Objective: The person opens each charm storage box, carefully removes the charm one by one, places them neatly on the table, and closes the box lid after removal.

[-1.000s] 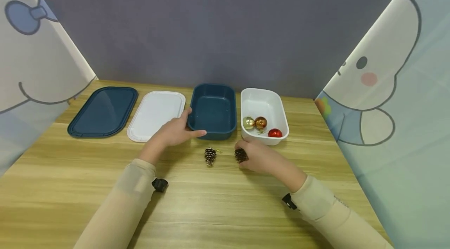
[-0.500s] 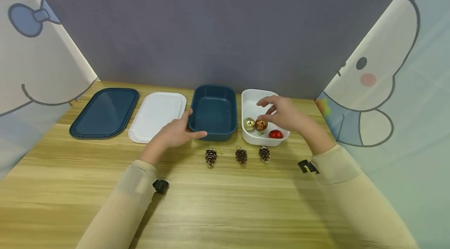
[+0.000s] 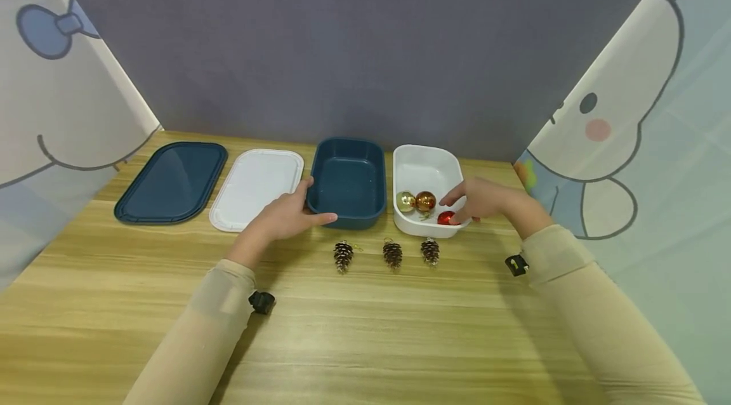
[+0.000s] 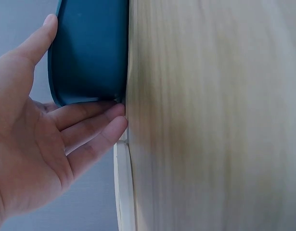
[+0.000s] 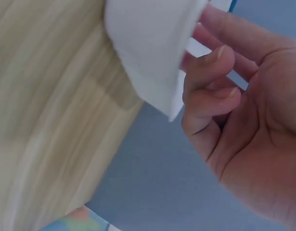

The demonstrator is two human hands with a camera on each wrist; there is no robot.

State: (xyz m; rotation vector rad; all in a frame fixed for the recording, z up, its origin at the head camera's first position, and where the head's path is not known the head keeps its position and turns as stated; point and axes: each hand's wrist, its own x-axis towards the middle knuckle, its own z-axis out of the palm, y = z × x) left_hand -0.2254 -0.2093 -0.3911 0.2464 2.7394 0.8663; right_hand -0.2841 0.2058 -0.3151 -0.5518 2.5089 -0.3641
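The right grip (image 3: 482, 197) is moderately wide, thumb and forefinger parted over the red ball (image 3: 445, 218) just beneath them; whether the fingertips touch it I cannot tell. That ball sits in the near right corner of the white box (image 3: 422, 168), whose side wall rises between the lower fingers and the ball and hides it in the right wrist view. Just left of the right grip, in the same box, lie the amber ball (image 3: 426, 200) and, touching or nearly so, the pale gold ball (image 3: 405, 201).

The left grip (image 3: 282, 217) is spread wide round the near left corner of the blue box (image 3: 347, 178), fingers against its side. Left of this grip, partly behind it, lies the white lid (image 3: 258, 183); farther left is the blue lid (image 3: 174, 179). Between the two grips and nearer the person, three pine cones (image 3: 393, 254) lie in a row.

Beneath both grips is a surface (image 3: 365, 329) with pale wood grain. Beyond them rises a grey backdrop (image 3: 365, 43), with a cartoon-printed panel (image 3: 617, 94) to the right and another to the left.
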